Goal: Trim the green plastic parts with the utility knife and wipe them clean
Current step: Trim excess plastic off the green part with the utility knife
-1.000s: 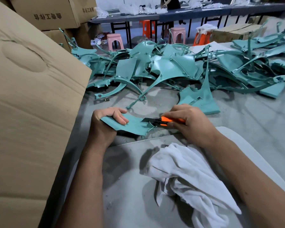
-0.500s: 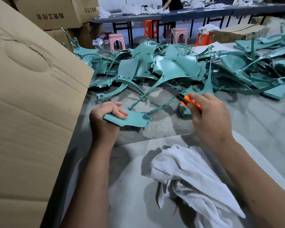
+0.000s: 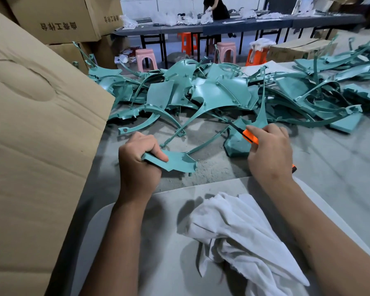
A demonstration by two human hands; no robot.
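Grey worktable (image 3: 340, 159); left hand (image 3: 138, 165) gripping green part (image 3: 175, 160), right hand (image 3: 269, 150) holding knife (image 3: 249, 136)

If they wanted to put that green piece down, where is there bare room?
Bare grey table right of the right hand, before the pile of green parts. A smaller patch between both hands. The pile and white cloth are crowded.

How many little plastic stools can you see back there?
4, maybe more hidden. One pink stool stands left, by the far table. One orange stool sits under that table. Another pink stool is mid-right. Another orange stool carries white cloth.
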